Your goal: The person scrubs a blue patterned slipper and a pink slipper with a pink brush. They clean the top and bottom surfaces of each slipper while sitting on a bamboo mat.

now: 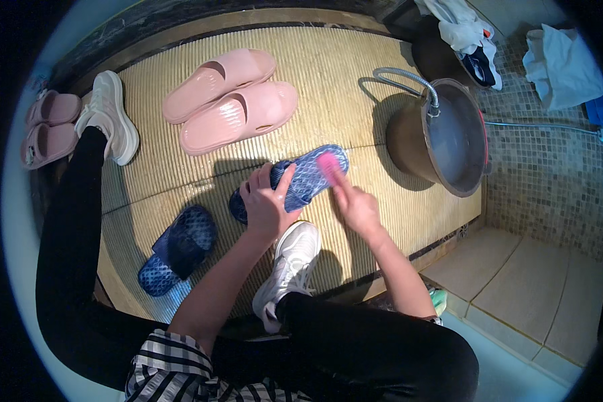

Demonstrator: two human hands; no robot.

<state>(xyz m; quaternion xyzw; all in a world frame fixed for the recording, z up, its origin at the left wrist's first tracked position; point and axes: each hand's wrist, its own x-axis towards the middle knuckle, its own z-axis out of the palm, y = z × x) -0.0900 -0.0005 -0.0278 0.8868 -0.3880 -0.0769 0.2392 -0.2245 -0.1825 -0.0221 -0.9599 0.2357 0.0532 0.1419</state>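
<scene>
A dark blue slide sandal (309, 173) with a diamond-textured footbed is held up off the ribbed floor by my left hand (269, 201), which grips it around the strap. My right hand (354, 201) holds a pink brush (327, 163), blurred, against one end of that footbed. The brush's handle is mostly hidden in my fingers. On the floor to the left lies a second blue slide sandal (178, 251), wet and partly in shadow. Just beyond my hands rests a pair of pink slide sandals (241, 115), side by side with a wet sheen.
A brown bucket (412, 140) of cloudy water stands at right, a metal shower hose (404, 73) hooked over its rim. White cloths (457, 30) hang from another dark container behind it. Smaller pink sandals (50, 143) sit at far left. My white sneakers (296, 251) flank the work.
</scene>
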